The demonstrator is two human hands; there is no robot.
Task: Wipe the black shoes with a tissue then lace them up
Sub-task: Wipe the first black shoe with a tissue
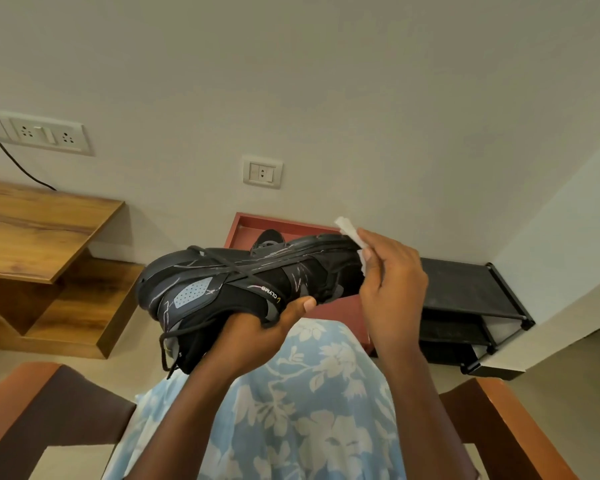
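My left hand point(257, 332) grips a black shoe point(236, 285) from below, thumb on its collar, holding it on its side above my lap with the sole turned away from me. Loose black laces point(174, 336) cross its upper and dangle at the lower left. My right hand point(388, 282) pinches a white tissue point(350, 233) against the shoe's toe end at the right. The second black shoe point(268, 239) shows partly behind, inside a red box point(291, 226) on the floor.
A wooden desk point(39, 230) with shelves stands at the left under wall sockets point(45, 133). A low black rack point(471, 299) sits at the right by the wall corner. Brown chair arms point(32, 407) flank my lap, which is covered in blue floral cloth point(309, 410).
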